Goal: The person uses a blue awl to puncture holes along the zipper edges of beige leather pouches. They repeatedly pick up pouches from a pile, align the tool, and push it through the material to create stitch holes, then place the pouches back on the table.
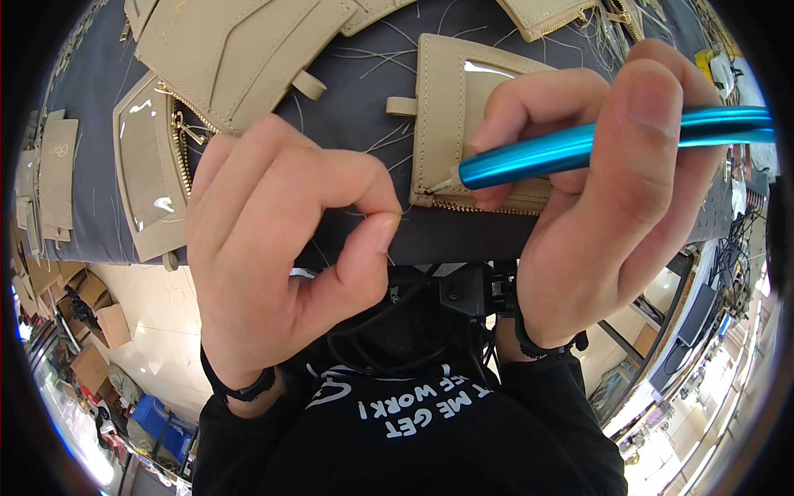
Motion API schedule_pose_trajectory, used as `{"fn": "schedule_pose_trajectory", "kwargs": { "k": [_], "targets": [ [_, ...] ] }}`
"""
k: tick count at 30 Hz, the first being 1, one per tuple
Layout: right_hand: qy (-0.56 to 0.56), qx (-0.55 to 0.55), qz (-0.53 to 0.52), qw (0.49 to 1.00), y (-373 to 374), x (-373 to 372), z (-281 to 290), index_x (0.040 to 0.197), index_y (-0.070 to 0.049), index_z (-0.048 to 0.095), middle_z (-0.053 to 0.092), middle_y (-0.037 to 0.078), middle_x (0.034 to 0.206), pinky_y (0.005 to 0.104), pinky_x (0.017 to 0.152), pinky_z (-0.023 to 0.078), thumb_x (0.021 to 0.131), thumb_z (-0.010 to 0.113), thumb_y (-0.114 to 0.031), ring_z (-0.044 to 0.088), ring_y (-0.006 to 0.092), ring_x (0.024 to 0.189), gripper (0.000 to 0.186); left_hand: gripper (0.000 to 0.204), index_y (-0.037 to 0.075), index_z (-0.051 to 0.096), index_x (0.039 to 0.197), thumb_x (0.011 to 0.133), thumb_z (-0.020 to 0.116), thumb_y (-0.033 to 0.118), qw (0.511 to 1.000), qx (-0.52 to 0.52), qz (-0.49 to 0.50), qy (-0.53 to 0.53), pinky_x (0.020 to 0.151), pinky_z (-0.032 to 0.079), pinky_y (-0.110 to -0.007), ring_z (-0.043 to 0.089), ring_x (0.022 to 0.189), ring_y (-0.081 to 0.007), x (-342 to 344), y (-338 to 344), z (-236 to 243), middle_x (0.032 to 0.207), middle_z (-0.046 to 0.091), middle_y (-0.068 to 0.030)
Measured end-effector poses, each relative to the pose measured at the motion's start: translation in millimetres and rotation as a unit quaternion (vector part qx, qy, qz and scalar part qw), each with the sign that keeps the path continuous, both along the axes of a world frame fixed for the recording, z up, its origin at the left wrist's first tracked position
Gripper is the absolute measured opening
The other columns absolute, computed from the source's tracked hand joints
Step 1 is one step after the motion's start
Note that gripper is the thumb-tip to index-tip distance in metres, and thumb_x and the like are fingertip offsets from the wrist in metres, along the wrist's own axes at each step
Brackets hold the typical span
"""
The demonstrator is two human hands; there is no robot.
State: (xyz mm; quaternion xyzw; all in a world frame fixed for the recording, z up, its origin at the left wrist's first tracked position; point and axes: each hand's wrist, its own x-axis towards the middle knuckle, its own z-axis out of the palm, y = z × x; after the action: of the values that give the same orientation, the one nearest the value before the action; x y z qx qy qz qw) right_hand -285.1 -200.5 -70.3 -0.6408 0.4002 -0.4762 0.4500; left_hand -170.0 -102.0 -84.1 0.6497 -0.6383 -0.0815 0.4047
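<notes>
My left hand point(294, 240) pinches a thin thread between thumb and forefinger, just left of a beige wallet piece point(438, 99) with stitched edges, a clear window, a side tab and a gold zipper along its lower edge. My right hand point(612, 182) grips a shiny teal pen-like tool point(529, 157) with a cord or second tube trailing rightward. The tool's thin tip touches or hovers at the wallet's lower left corner, where the thread ends. Part of the wallet is hidden under my right hand.
Several other beige pieces point(223, 58) with zippers and loose threads lie on the dark padded surface point(351, 128), one with a clear window point(149, 198) at left and a stack point(58, 174) at the far edge. Below are cardboard boxes point(112, 322) and a blue bin point(157, 422); cables run along the right.
</notes>
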Motion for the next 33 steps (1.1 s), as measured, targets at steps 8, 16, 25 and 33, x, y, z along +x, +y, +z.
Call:
{"fn": "schedule_pose_trajectory", "kwargs": {
  "k": [8, 16, 25, 33],
  "targets": [
    [-0.045, -0.025, 0.038, 0.998, -9, -14, -5, 0.099, -0.001, 0.035, 0.053, 0.018, 0.055, 0.0217, 0.033, 0.035, 0.094, 0.033, -0.038, 0.041, 0.0158, 0.032, 0.037, 0.013, 0.001, 0.057, 0.095, 0.083, 0.057, 0.006, 0.986, -0.005, 0.161, -0.045, 0.063, 0.036, -0.02, 0.044, 0.071, -0.0098, 2, 4, 16, 0.088, 0.05, -0.0048],
    [-0.12, -0.001, 0.029, 0.992, -2, -15, 0, 0.093, -0.004, 0.033, 0.049, 0.015, 0.052, 0.0219, 0.031, 0.032, 0.095, 0.031, -0.038, 0.038, 0.0139, 0.032, 0.034, 0.046, 0.003, 0.052, 0.109, 0.076, 0.07, 0.03, 0.846, 0.226, 0.483, -0.006, 0.076, 0.037, -0.03, 0.045, 0.082, -0.0187, 34, 63, 43, 0.092, 0.048, -0.0068],
    [-0.238, 0.043, 0.052, 0.969, -6, -22, 1, 0.093, -0.007, 0.034, 0.047, 0.013, 0.051, 0.0239, 0.032, 0.033, 0.094, 0.032, -0.034, 0.038, 0.0146, 0.033, 0.027, 0.054, -0.001, 0.049, 0.096, 0.068, 0.076, 0.036, 0.867, 0.253, 0.43, 0.013, 0.074, 0.04, -0.03, 0.047, 0.082, -0.0187, 34, 65, 36, 0.088, 0.049, -0.0083],
    [-0.282, 0.015, 0.031, 0.959, 0, -36, 14, 0.092, -0.011, 0.037, 0.043, 0.008, 0.051, 0.0234, 0.027, 0.028, 0.094, 0.033, -0.032, 0.034, 0.0128, 0.032, 0.022, 0.031, 0.0, 0.048, 0.089, 0.087, 0.061, 0.028, 0.896, 0.135, 0.405, 0.124, 0.058, 0.038, -0.021, 0.044, 0.059, -0.0082, 34, 53, 52, 0.065, 0.045, -0.0008]
  ]
}}
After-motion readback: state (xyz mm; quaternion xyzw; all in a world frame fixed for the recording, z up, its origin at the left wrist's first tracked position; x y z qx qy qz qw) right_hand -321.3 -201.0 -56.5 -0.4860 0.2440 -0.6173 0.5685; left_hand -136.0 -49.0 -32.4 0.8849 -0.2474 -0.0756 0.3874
